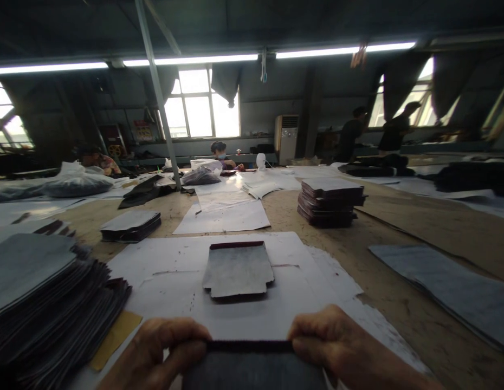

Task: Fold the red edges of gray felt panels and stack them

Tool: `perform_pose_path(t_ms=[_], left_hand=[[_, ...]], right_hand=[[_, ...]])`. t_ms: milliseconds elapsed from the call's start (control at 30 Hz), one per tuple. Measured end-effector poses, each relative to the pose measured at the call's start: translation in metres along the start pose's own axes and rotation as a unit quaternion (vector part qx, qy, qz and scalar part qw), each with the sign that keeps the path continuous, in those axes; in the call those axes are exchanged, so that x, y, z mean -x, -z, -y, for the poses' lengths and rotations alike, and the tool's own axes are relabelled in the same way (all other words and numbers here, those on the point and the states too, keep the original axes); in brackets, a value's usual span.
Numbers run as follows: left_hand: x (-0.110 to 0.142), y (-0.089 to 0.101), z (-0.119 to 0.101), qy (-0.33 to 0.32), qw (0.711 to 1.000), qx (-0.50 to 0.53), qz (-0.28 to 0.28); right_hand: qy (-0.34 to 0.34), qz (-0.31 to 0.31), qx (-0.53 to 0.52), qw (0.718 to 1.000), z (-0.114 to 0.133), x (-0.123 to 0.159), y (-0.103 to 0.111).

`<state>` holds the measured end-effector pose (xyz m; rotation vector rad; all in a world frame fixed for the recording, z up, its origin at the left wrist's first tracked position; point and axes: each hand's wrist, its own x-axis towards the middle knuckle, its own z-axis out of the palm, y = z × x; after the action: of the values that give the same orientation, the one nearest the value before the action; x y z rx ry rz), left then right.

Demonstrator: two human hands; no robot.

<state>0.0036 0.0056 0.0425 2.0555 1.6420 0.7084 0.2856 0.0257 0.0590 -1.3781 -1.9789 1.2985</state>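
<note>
At the bottom of the view, a dark grey sheet piece (252, 371) with a dark folded strip along its far edge is stretched between my two hands. My left hand (170, 346) pinches its far left corner with thumb and fingers. On the far right corner, my right hand (325, 338) is closed in the same way. Beyond them a notched grey piece (238, 271) with a dark red strip along its far edge lies flat on a white sheet (154, 281). The near part of the held piece runs out of the frame.
A tall stack of dark pieces (65, 314) leans at the left, with tan card (116, 338) beside it. Smaller stacks stand farther off, left (132, 225) and right (331, 203). Grey sheets (447, 287) lie at right. A co-worker (221, 157) sits across the table; a pole (158, 92) rises from it.
</note>
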Motion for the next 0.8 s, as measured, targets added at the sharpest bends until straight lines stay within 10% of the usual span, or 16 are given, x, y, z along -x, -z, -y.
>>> perform_pose_path(t_ms=[200,333,533,800], left_hand=[[-0.057,0.03,-0.029,0.029,0.981,0.184,0.053],[-0.111,0.04,-0.017,0.004,0.992,0.124,-0.003],[-0.158,0.006,0.011,0.019,0.999,0.033,-0.039],[-0.163,-0.012,0.023,0.013,0.99,-0.052,-0.133]], right_hand=[[0.01,-0.045,-0.022,0.999,0.032,-0.034,0.048],[0.053,-0.136,0.102,0.984,0.04,-0.078,0.068],[0.016,-0.184,0.215,0.959,0.012,-0.145,0.053],[0.014,-0.219,0.307,0.926,0.0,-0.157,0.048]])
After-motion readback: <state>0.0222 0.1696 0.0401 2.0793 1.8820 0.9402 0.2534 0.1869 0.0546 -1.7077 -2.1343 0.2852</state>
